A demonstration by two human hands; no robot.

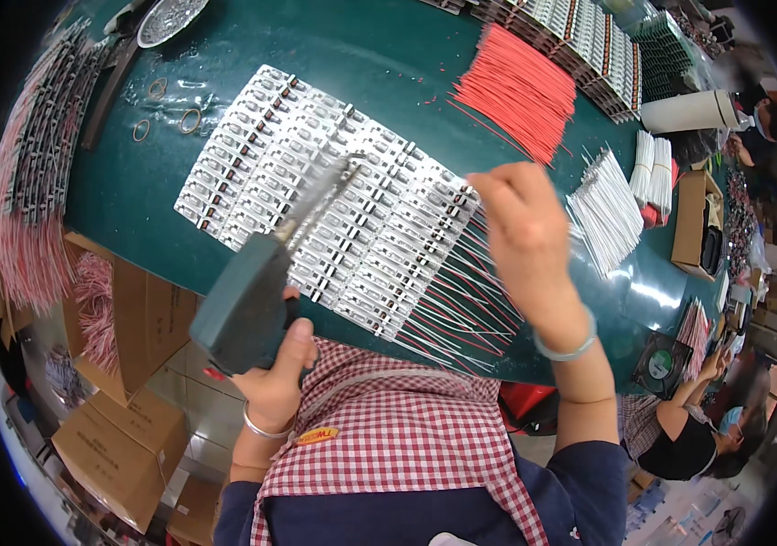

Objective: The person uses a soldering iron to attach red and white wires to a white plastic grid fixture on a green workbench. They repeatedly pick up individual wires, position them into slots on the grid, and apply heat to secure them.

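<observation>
Left hand (274, 369) gripping soldering gun (247, 305), right hand (525, 227) pinched

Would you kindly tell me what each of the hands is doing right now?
Left hand: closed around the soldering tool.
Right hand: fingers pinched together above the wired boards; what it holds cannot be told.

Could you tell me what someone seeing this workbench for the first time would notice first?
Most striking is the sheet of small white circuit boards laid in rows mid-table on the green table, red and white wires trailing from its near edge. The left hand grips a dark soldering gun pointed at the boards, while the right hand is raised above their right end. A bundle of red wires lies at the far right.
</observation>
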